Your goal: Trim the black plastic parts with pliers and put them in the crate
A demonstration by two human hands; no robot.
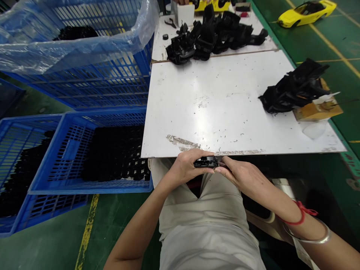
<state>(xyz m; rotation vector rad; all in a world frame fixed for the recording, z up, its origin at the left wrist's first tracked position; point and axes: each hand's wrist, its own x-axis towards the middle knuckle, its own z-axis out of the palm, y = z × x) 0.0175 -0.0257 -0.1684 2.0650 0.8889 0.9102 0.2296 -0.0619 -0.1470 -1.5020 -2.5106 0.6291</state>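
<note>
At the front edge of the white table [208, 108], above my lap, my left hand [185, 165] is closed round a small black plastic part [206, 162], thumb along one side and fingers along the other. Facing it, my right hand [239, 171] pinches a thin, dark, narrow tool [222, 164]. Its tip meets the right end of the part; my fingers hide most of it, so its exact kind does not show. Small black shavings are scattered over the tabletop near both hands.
Black plastic parts pile up at the table's far end [208, 35] and beside a cardboard box [320, 108] on the right. Blue crates [67, 150] with black parts stand left, one plastic-lined [112, 41]. Another person's hand [181, 2] shows at the top. A yellow toy car [306, 14] sits beyond.
</note>
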